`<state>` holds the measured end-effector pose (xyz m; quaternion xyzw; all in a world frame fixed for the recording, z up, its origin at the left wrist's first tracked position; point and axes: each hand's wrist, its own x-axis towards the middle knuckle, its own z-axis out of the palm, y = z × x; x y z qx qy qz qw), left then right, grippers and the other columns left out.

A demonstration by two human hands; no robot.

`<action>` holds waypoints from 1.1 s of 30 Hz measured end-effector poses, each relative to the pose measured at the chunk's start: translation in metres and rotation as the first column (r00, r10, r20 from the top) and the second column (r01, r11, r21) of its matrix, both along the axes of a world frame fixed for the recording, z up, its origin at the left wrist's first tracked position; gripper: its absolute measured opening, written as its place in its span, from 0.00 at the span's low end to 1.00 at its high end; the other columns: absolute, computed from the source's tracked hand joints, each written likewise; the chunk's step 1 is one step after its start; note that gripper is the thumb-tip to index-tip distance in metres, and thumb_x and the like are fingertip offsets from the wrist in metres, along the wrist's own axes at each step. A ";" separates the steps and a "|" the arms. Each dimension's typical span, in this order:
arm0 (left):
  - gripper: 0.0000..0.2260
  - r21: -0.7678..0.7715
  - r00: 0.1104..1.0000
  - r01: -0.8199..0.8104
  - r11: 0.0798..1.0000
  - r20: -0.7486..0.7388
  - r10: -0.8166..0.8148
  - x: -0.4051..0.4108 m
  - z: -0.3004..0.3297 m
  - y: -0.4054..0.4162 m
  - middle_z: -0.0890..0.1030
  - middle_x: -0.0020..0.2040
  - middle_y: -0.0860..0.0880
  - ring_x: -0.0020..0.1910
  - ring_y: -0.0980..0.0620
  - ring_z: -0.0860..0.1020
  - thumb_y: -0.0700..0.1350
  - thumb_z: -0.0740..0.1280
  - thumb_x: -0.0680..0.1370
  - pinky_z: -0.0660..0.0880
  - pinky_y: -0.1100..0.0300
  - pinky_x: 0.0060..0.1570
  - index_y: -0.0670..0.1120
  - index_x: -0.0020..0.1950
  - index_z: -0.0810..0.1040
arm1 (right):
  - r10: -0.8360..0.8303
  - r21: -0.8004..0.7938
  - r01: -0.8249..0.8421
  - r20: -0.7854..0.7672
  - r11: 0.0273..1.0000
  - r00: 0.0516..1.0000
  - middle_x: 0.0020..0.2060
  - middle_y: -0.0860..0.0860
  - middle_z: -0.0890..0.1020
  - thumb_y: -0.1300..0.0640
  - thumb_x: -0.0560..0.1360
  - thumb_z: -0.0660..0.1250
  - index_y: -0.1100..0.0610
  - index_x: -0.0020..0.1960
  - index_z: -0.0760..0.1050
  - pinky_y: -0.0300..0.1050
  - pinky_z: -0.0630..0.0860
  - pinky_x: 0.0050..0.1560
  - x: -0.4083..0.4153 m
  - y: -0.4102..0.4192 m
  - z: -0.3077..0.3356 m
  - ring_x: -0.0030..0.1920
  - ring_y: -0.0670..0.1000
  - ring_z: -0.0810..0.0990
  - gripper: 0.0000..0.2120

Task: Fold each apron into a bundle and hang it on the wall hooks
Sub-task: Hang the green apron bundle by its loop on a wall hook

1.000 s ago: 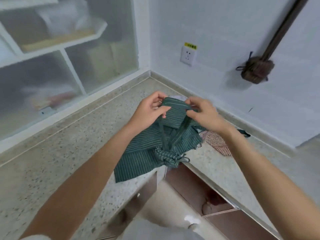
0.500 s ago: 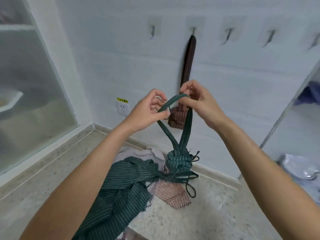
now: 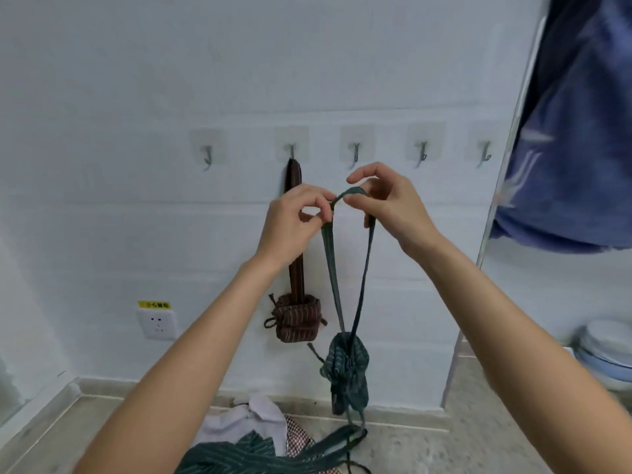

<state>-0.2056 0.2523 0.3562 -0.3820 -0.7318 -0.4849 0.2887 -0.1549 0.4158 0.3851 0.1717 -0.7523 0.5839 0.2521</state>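
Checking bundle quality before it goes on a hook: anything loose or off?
Yes. The green bundle, held by its loop in both hands, looks untidy: a tie end sticks out and a strap trails to the counter. The brown bundle hangs compact.

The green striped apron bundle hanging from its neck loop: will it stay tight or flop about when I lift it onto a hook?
Likely floppy: the green bundle dangles on a thin loop pinched by the left hand and right hand. It probably swings freely. Its tail trails onto the counter, so it may loosen. It seems light: the loop hangs straight from a fingertip pinch.
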 end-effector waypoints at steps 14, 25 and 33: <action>0.06 0.015 0.927 0.111 0.994 0.358 -0.109 -0.038 0.029 0.027 0.78 0.50 0.53 0.49 0.55 0.76 0.47 0.63 0.79 0.73 0.62 0.50 0.49 0.46 0.79 | -0.380 0.242 0.476 -0.355 0.845 0.854 0.51 0.48 0.82 0.73 0.72 0.56 0.56 0.62 0.74 0.44 0.77 0.54 -0.037 0.018 0.018 0.52 0.45 0.80 0.24; 0.08 0.072 0.929 -0.165 0.984 0.345 0.131 -0.087 0.023 0.040 0.84 0.37 0.52 0.40 0.50 0.82 0.54 0.62 0.74 0.80 0.47 0.44 0.54 0.40 0.79 | -0.554 0.302 0.693 -0.432 0.655 0.712 0.46 0.47 0.84 0.60 0.75 0.62 0.54 0.53 0.77 0.49 0.76 0.45 -0.079 0.021 0.034 0.44 0.50 0.81 0.09; 0.07 -0.102 0.935 -0.186 0.977 0.287 0.208 -0.079 0.003 0.039 0.83 0.37 0.51 0.36 0.53 0.82 0.48 0.65 0.77 0.80 0.54 0.46 0.47 0.45 0.81 | -0.538 0.397 0.661 -0.385 0.637 0.750 0.40 0.47 0.81 0.58 0.75 0.61 0.53 0.51 0.79 0.44 0.73 0.41 -0.076 0.030 0.015 0.40 0.48 0.77 0.09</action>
